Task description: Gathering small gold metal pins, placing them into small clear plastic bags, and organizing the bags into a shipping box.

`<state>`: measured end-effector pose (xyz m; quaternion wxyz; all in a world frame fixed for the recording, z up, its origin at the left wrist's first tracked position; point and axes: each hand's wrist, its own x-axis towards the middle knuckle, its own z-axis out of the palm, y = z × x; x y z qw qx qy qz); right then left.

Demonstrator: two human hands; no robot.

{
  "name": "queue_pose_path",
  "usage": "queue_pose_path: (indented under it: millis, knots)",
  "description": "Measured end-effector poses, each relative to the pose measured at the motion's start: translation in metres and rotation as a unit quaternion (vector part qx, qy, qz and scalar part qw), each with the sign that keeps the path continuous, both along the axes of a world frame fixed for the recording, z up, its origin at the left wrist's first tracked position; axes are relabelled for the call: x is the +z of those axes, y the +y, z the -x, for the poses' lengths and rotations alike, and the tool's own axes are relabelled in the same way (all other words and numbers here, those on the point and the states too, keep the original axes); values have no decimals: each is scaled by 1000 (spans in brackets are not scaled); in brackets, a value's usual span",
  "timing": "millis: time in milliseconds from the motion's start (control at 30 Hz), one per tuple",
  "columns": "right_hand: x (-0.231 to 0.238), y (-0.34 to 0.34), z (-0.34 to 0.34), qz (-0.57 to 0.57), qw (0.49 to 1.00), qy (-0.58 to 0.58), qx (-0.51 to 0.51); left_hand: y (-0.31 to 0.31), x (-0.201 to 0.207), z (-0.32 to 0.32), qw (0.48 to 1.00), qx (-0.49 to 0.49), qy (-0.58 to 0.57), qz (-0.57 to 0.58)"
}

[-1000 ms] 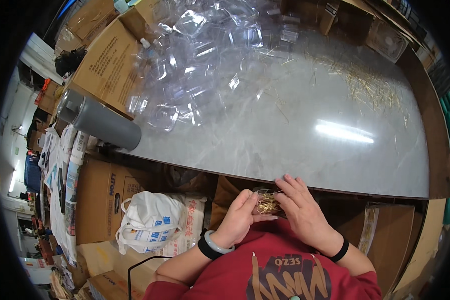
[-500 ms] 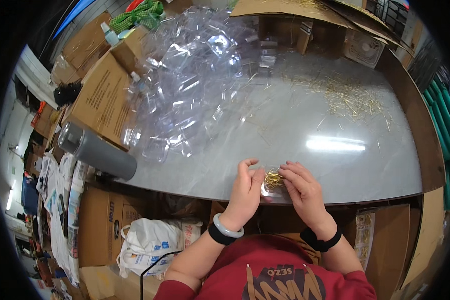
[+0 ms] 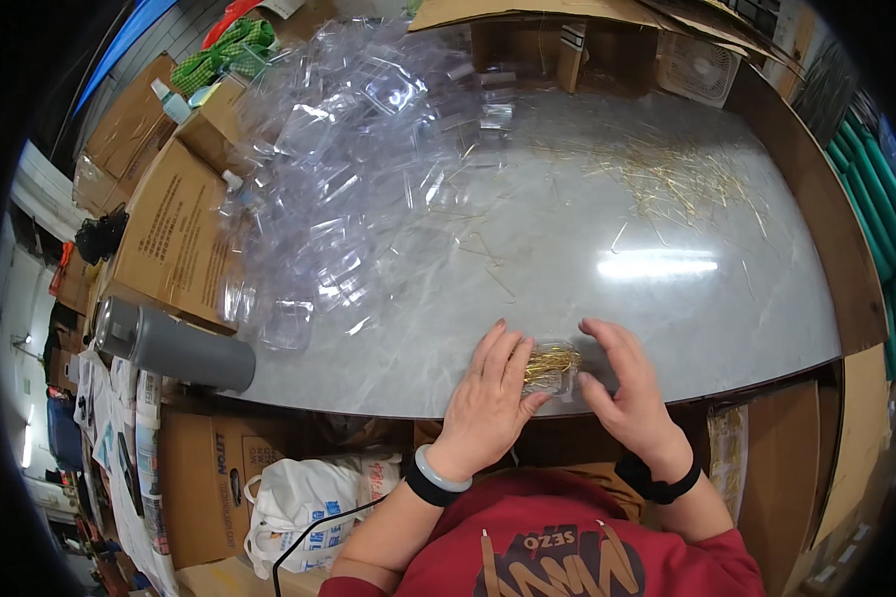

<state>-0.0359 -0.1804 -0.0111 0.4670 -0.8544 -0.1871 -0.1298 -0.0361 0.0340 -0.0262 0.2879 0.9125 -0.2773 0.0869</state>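
Observation:
A small clear plastic box [image 3: 570, 389] lies near the table's front edge with a bundle of gold wire pins [image 3: 553, 364] in it. My left hand [image 3: 490, 391] holds the box's left end, fingers along its far side and thumb at its near side. Its palm hides part of that end. To the right of the box, my right hand [image 3: 627, 391] is open, fingers and thumb apart, with the thumb tip close to the box's right end.
Clear plastic boxes [image 3: 338, 189] are heaped at the left. Loose gold wire pins [image 3: 687, 179] lie scattered at the far right. A grey bottle [image 3: 194, 355] lies tilted at the left edge. Cardboard walls [image 3: 816, 209] border the table, and a white fan [image 3: 699, 68] stands at the back.
My left hand has shifted over the box's left end with its fingers straighter. My right hand has drawn off to the right and opened. More of the pins show, and the view has shifted slightly.

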Motion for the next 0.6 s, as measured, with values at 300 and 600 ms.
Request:
queue_pose_path:
  millis: [300,600]
  knots:
    - [2,5,1,20,998,-27,-62,2,2,-3,1000,-12,2,4]
    - [5,10,5,-138,971,186,-61,3,-2,-10,999,-46,-25,-5]
